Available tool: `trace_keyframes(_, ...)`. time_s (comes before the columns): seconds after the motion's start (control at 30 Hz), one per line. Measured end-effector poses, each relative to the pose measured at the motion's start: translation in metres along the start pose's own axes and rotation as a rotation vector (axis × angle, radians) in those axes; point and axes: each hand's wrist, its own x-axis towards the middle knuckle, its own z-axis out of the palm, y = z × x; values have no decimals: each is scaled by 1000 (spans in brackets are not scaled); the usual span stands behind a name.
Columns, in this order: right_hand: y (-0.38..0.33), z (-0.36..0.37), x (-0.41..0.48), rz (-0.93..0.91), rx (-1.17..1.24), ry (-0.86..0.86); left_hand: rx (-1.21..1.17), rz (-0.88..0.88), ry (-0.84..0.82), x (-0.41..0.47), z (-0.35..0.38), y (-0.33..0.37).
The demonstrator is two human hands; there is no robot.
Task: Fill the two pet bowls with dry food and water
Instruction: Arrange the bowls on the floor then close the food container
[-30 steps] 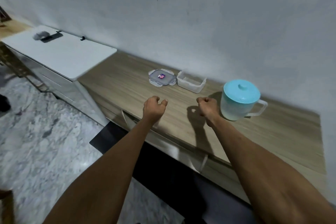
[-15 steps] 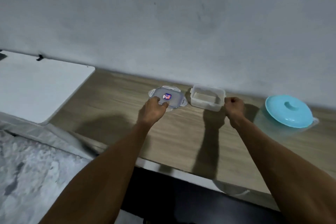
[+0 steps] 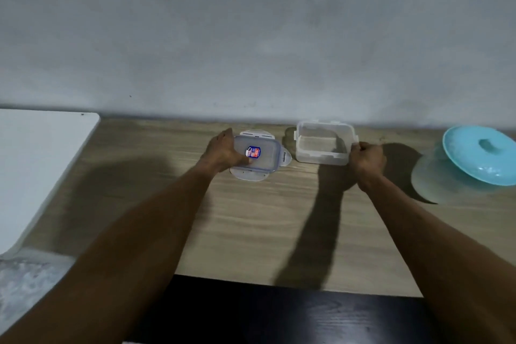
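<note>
Left hand grips the lidded container; right hand seemingly pinches the open container.

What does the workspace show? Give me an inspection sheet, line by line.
Surface: wooden counter, a white cabinet top to its left.
Job's things: lidded clear container; open clear container, apparently empty; pitcher with turquoise lid.
Clutter: nothing seen.
Grippers: left hand on the lidded container; right hand curled at the open container's right corner.
Cables: nothing seen.
Surroundings: grey wall behind; dark floor below.
</note>
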Motion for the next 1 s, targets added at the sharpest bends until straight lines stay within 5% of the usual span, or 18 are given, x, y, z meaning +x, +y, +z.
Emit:
trace_keyframes(0.43, -7, 4, -6, 79, 7, 89, 281, -25, -77, 19, -3, 17)
trace_keyframes(0.83, -14, -1, -13, 151, 98, 38, -224, -82, 161, 8, -65, 28)
trace_keyframes(1.0, -17, -6, -12, 180, 135, 18, -448, -37, 138, 11, -92, 57)
